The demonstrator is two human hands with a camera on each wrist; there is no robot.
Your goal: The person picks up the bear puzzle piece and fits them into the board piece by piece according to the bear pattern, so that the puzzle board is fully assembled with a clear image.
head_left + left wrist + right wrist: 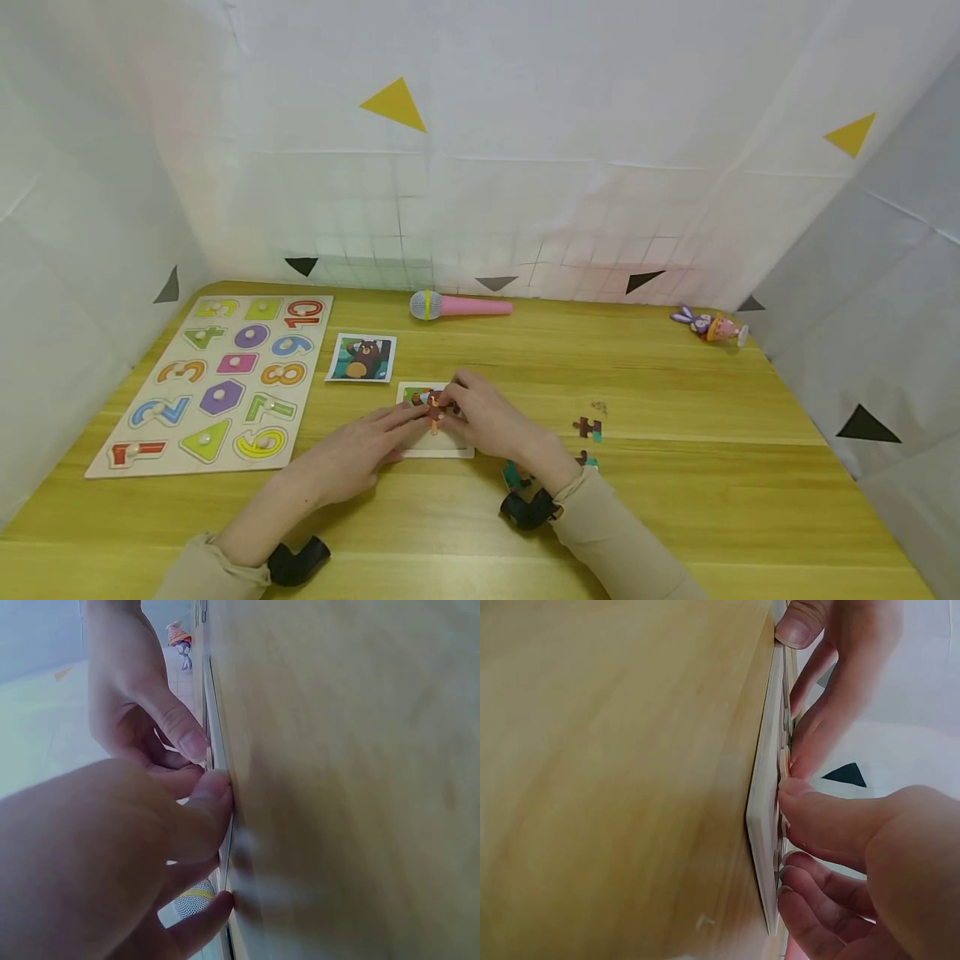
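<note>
Hands worked together over a small white puzzle tray point(442, 448) that lay flat on the wooden table point(712, 467), near the middle. Inside its far half sat a brown bear piece point(435, 410), with others partly hidden by fingers.

The left hand point(358, 450) was loose, its fingers stretched out from the tray's left side, their tips on the bear piece. Its thumb point(212, 786) rested at the tray's near edge. The right hand point(491, 417) came in from the other side with bent fingers, thumb and fingertips touching the pieces; whether it pinched one or only pressed could not be told.

To the right of the tray lay a brown and teal piece point(588, 428). More loose pieces point(516, 476) lay nearer the person, partly behind the right wrist. A bear card point(362, 358) lay beyond the tray, to its left, and further left was a number board point(252, 385) with knobbed digits and shapes. A pink toy microphone point(476, 307) lay near the back edge, and a small rabbit figure point(708, 324) lay at the far right. White cloth point(637, 100) with yellow and dark triangles hung behind.
</note>
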